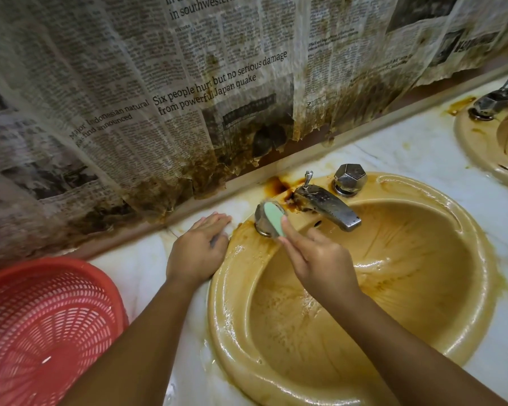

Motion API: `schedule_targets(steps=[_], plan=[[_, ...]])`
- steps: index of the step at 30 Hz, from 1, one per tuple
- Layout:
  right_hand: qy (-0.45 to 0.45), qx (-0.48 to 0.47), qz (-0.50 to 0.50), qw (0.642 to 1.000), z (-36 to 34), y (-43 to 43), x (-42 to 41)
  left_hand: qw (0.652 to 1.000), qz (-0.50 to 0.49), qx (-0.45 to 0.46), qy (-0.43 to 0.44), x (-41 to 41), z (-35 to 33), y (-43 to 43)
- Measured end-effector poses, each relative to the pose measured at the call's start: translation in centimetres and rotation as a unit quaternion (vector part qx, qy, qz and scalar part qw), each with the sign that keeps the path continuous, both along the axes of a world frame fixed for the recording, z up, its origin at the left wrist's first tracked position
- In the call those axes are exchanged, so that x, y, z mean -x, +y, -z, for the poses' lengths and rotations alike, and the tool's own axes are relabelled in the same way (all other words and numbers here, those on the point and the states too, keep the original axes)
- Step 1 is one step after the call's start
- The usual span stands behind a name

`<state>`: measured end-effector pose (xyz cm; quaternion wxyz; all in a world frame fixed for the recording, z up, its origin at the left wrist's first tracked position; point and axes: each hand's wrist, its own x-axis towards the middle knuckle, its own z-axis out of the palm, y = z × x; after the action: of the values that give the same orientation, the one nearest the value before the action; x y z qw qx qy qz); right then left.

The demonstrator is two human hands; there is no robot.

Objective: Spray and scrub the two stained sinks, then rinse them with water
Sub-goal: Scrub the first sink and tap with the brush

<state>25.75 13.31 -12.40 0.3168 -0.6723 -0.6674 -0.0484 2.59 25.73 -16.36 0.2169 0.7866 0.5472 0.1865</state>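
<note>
Our right hand [320, 259] pinches a green sponge [274, 218] against the left tap handle [261, 221] at the near sink's [349, 373] back rim; we should press firmly and work round its base. Our left hand [200, 250] lies flat on the counter [135, 271], holding nothing we can see. The sink holds brown suds; the red basket [41, 326] looks empty. The second sink [475, 142] sits at the counter's far right.

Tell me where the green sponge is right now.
In the head view the green sponge is in the right hand, pressed against the left tap knob at the back rim of the near sink, just left of the spout.
</note>
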Motion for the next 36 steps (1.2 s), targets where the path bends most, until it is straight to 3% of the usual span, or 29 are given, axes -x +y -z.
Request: schedule_targets(steps=[3,6,12,19,24,31,36], plan=[[-0.036,0.063,-0.029,0.997,-2.0,0.6,-0.8,1.000,0.002,0.006,-0.003,0.0,0.0,0.0],[-0.015,0.190,-0.035,0.981,-6.4,3.2,-2.3,1.000,-0.003,0.012,-0.007,0.0,0.0,0.0],[-0.004,0.410,-0.089,0.908,-12.0,11.0,-4.2,1.000,0.004,0.012,-0.014,0.1,-0.1,-0.1],[-0.038,0.476,-0.127,0.869,-12.6,14.5,-4.3,1.000,-0.012,0.008,-0.025,-0.1,-0.8,-0.4],[-0.164,0.515,-0.161,0.826,-11.4,15.2,-4.2,1.000,-0.009,0.015,-0.026,-0.1,-0.7,-0.2],[0.044,0.527,-0.131,0.838,-10.2,14.0,-7.0,1.000,-0.015,0.009,-0.011,-0.1,-0.8,-0.2],[0.106,0.547,-0.107,0.823,-10.3,13.0,-7.9,1.000,-0.015,0.009,-0.013,-0.2,-0.8,-0.3]])
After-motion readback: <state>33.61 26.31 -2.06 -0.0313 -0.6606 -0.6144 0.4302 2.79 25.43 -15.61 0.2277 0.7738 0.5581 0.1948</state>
